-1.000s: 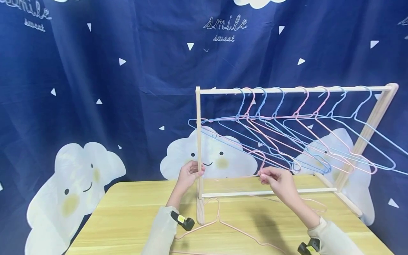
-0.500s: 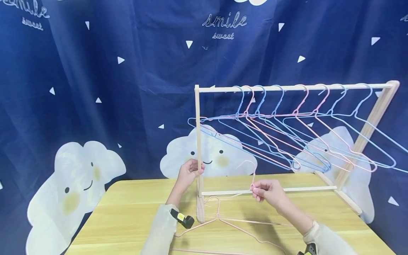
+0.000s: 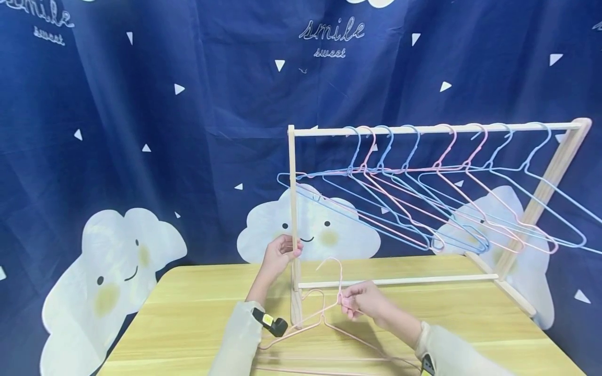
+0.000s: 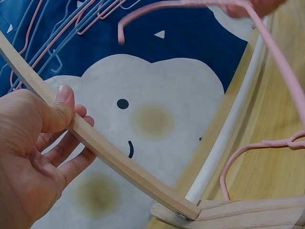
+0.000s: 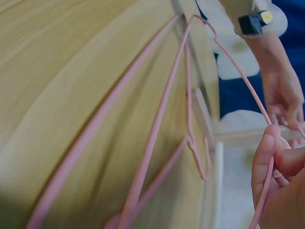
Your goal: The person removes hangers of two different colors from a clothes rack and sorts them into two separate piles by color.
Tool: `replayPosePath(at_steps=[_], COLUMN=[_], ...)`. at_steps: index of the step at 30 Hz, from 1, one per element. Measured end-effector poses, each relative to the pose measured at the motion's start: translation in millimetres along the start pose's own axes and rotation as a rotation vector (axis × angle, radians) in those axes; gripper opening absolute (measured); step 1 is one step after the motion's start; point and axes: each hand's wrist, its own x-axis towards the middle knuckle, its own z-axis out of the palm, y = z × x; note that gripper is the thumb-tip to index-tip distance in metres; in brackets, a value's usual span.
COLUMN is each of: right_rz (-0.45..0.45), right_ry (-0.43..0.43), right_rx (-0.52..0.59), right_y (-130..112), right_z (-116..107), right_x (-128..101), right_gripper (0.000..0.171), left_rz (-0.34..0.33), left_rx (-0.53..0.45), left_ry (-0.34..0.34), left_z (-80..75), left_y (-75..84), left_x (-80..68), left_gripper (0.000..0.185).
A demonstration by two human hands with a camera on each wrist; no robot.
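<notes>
Pink coated wire forms the hanger [image 3: 331, 300], judged light, springy and somewhat slick, best taken at the neck below its hook. There it is pinched by the curled fingers of the right hand [image 3: 362, 303], low over the table [image 3: 197, 313] near its far edge. The left hand [image 3: 278, 257] is wrapped round the rack's upright post [image 3: 293, 209], wrist raised.

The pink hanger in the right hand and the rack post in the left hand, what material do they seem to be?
Pink hanger: probably thin metal wire with smooth pink coating; even colour, narrow round rod. Rack post: pale unpainted wood, visible grain, matte.
</notes>
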Motion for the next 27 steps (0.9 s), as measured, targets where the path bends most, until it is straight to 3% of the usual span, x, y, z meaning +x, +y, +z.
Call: replayPosePath(at_steps=[6,10,20,27], right_rz=[0.045,0.053,-0.062,-0.120], right_ry=[-0.029,-0.010,0.119,0.142], right_rx=[0.040,-0.006,-0.472,-0.603], right_y=[15.3,24.2,32.3,36.0], right_z=[16.5,24.7,33.7,37.6], right_x=[9.6,12.6,17.0,18.6], right_gripper=[0.020,0.019,0.005,0.011], left_rz=[-0.003,0.001,0.010,0.018], left_rx=[-0.015,-0.014,-0.024,-0.035], left_ry=[-0.006,-0.016,-0.012,-0.017], left_z=[0.8,1.1,0.8,-0.5], left_y=[1.6,2.2,2.5,-1.1], left_x=[-0.5,-0.2,-0.4,-0.9], left_gripper=[0.026,0.025,0.025,0.026])
